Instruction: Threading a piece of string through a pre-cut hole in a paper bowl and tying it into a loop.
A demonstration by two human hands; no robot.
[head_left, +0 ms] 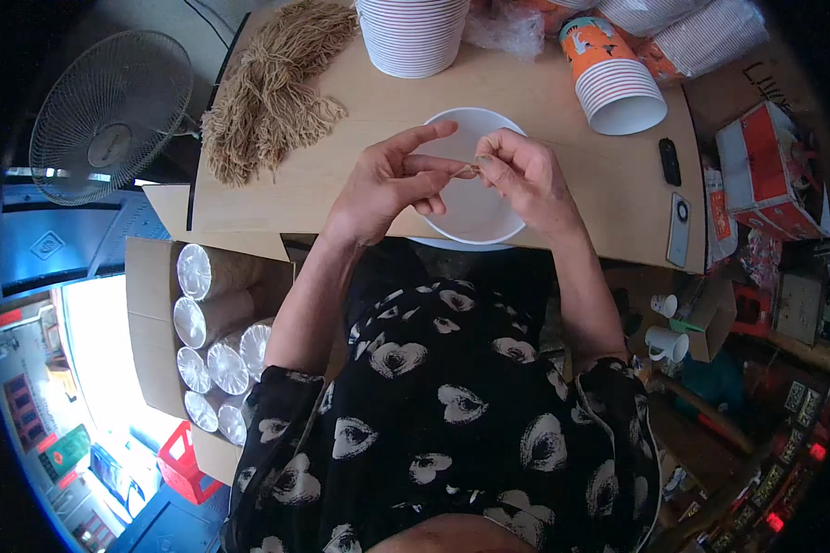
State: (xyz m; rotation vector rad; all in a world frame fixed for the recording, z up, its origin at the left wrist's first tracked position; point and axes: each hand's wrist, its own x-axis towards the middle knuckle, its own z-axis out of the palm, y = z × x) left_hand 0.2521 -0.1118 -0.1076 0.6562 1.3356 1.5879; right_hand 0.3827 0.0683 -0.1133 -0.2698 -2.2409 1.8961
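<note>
Above a round white tub (478, 214) at the table's near edge, my two hands meet with a short, thin tan string (468, 172) between them. My left hand (385, 184) has its index finger stretched toward the right hand, and its thumb and lower fingers curl in around the string. My right hand (527, 180) is closed in a pinch on the string's end, with thumb against index finger. Most of the string is hidden by the fingers. A big loose bundle of tan strings (272, 88) lies on the table at the far left.
A tall stack of white paper cups (413, 37) stands at the back, with an orange printed stack (609, 78) lying to its right. A phone (679, 230) and a small black device (669, 162) lie at right. An open carton (152, 318) of wrapped cups and a fan (111, 120) are on the left.
</note>
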